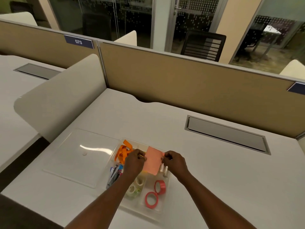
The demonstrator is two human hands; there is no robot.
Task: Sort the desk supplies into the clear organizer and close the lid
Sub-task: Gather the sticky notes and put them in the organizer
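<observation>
The left hand [134, 160] and right hand [175, 161] pinch a pink pad [153, 160] by its sides over the organizer [162, 200] (sorting looks nearly done). Next: lower it flat into a free compartment, then fit the lid [79, 156] lying alongside

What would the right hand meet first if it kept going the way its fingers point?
The right hand pinches the pink rectangular paper pad, so that comes first; beyond it, likely the left hand.
</observation>
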